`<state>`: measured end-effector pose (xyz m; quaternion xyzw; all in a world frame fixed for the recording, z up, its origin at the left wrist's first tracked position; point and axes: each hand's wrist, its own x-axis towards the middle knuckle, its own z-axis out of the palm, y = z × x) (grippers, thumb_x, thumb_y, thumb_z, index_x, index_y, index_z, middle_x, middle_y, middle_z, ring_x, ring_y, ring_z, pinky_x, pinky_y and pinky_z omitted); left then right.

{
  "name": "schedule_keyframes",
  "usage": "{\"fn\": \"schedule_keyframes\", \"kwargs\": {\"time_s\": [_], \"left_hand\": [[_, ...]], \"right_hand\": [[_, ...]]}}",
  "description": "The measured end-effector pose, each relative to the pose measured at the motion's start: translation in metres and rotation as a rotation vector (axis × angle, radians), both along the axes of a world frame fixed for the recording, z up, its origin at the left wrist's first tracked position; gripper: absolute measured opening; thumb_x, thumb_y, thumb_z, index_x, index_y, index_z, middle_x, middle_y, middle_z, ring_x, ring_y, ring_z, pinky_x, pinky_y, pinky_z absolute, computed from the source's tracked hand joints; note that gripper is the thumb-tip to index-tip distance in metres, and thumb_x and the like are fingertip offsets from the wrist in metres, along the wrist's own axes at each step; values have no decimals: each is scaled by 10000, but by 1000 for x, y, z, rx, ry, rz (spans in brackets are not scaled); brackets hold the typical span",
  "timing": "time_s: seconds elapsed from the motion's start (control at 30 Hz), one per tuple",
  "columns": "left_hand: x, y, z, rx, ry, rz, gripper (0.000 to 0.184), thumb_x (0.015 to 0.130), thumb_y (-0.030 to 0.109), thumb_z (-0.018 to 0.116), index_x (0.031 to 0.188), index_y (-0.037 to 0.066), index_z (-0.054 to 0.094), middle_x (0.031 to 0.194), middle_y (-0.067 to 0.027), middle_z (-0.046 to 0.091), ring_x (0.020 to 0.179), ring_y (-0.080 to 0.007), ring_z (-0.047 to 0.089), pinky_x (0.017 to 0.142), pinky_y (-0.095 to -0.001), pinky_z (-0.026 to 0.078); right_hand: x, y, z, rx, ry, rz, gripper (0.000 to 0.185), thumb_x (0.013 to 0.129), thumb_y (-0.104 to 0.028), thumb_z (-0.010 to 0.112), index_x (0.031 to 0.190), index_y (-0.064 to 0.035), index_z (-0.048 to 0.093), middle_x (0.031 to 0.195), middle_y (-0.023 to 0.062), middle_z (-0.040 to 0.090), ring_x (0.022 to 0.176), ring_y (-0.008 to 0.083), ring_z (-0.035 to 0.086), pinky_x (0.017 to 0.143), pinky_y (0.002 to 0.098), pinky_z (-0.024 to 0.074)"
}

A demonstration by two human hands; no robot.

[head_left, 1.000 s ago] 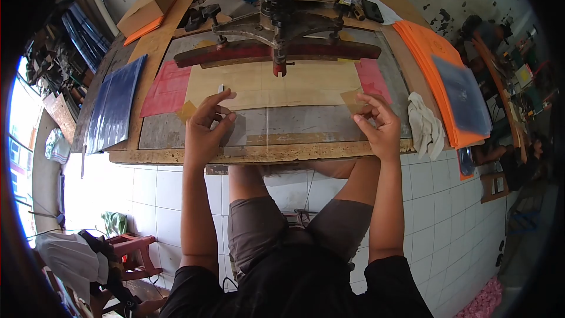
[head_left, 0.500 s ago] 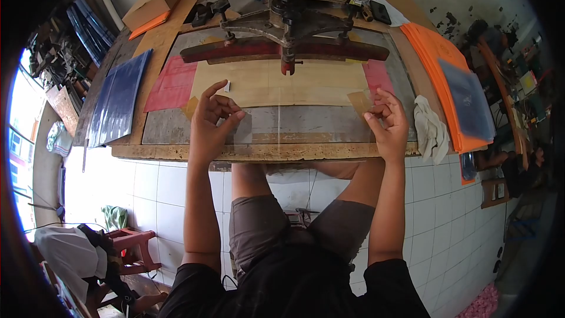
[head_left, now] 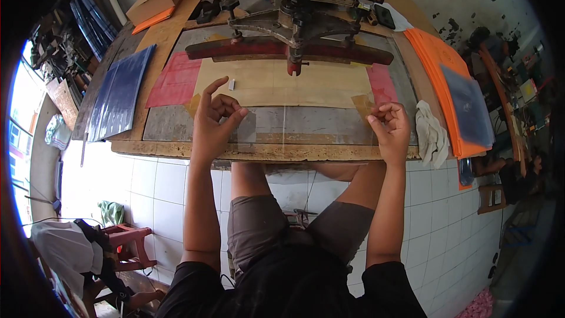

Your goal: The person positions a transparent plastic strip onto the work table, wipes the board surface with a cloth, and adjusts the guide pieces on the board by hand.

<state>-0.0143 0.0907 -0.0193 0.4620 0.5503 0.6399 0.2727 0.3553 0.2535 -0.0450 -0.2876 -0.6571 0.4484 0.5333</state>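
A clear plastic sheet (head_left: 285, 126) with a pale crease down its middle is stretched between my hands, in front of the machine's bed. My left hand (head_left: 216, 126) pinches its left side between thumb and fingers, the index finger raised. On the other side, my right hand (head_left: 391, 128) pinches the sheet's right side. Beyond the sheet lies a yellowish board (head_left: 282, 85) with a pink piece (head_left: 175, 79) at its left end and another pink piece (head_left: 384, 82) at its right. A dark press head with a long red bar (head_left: 259, 48) hangs over the board's back edge.
On the left lies a stack of clear bluish plastic sheets (head_left: 122, 94). Orange folders (head_left: 432, 53) with plastic on top and a white glove (head_left: 431, 135) lie at the right. A cardboard box (head_left: 159, 0) and a phone (head_left: 384, 16) are at the back.
The view has shifted slightly, so the bench and press appear a little further right. Both hands keep their pinch on the clear sheet, almost in the same place.
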Motion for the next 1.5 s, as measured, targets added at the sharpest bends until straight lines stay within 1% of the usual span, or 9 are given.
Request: {"fn": "schedule_keyframes", "kwargs": {"time_s": [0.2, 0.47, 0.67, 0.77, 0.87, 0.97, 1.17, 1.37, 1.5], "left_hand": [[0, 0, 1, -10, 11, 11, 741, 942, -31, 802, 1591, 43, 452, 962, -24, 670, 833, -67, 637, 756, -225, 500], [0, 0, 1, -18, 1, 11, 722, 949, -1, 808, 1582, 38, 461, 957, -20, 666, 827, -64, 631, 748, -225, 495], [-1, 0, 0, -18, 29, 14, 707, 956, -5, 800, 1578, 38, 466, 948, -18, 666, 827, -65, 630, 748, -226, 495], [0, 0, 1, -23, 31, 14, 704, 958, -7, 796, 1579, 42, 468, 940, -13, 662, 825, -63, 627, 751, -225, 493], [0, -1, 1, -31, 32, 14, 725, 953, -9, 791, 1596, 42, 459, 942, -7, 661, 821, -51, 621, 759, -214, 485], [1, -1, 2, -38, 39, 13, 732, 950, -12, 788, 1602, 41, 458, 944, -3, 657, 822, -45, 616, 761, -209, 481], [0, 0, 1, -41, 59, 13, 725, 949, -14, 787, 1596, 44, 466, 947, -1, 650, 822, -48, 616, 762, -214, 487], [0, 0, 3, -50, 68, 23, 710, 950, -10, 790, 1587, 54, 482, 946, 3, 648, 820, -45, 615, 757, -211, 490], [1, 1, 3, -41, 76, 29, 696, 950, -16, 789, 1577, 53, 494, 941, 6, 647, 819, -41, 613, 755, -209, 492]], "right_hand": [[1, 1, 0, 4, 6, 11, 301, 947, 91, 765, 1180, -16, 607, 1131, 63, 671, 1024, 127, 665, 906, 285, 536], [1, -1, 1, -9, -1, 10, 276, 948, 93, 763, 1163, -11, 624, 1133, 56, 664, 1027, 125, 659, 903, 283, 539], [2, 1, -4, 13, 4, 9, 278, 943, 95, 768, 1153, -14, 623, 1139, 68, 671, 1015, 120, 651, 890, 279, 529], [1, 1, -2, 53, -9, 2, 235, 945, 89, 770, 1118, -11, 647, 1139, 69, 678, 1006, 114, 646, 881, 275, 522], [2, 0, 4, 129, -86, 2, 164, 947, 81, 771, 1058, 0, 681, 1141, 68, 686, 996, 108, 642, 873, 271, 518], [0, -3, 8, 141, -92, -16, 115, 949, 76, 769, 1019, 9, 706, 1143, 67, 690, 987, 106, 642, 868, 269, 518], [1, -1, 6, 159, -92, -8, 112, 948, 73, 770, 1028, 14, 720, 1137, 72, 691, 978, 114, 646, 870, 262, 514], [0, -4, 12, 182, -133, -59, 93, 938, 67, 781, 1015, 17, 763, 1136, 71, 699, 970, 111, 653, 817, 260, 520], [0, -5, 16, 203, -160, -74, 86, 929, 74, 778, 994, 18, 777, 1143, 79, 707, 970, 115, 661, 804, 264, 526]]}}
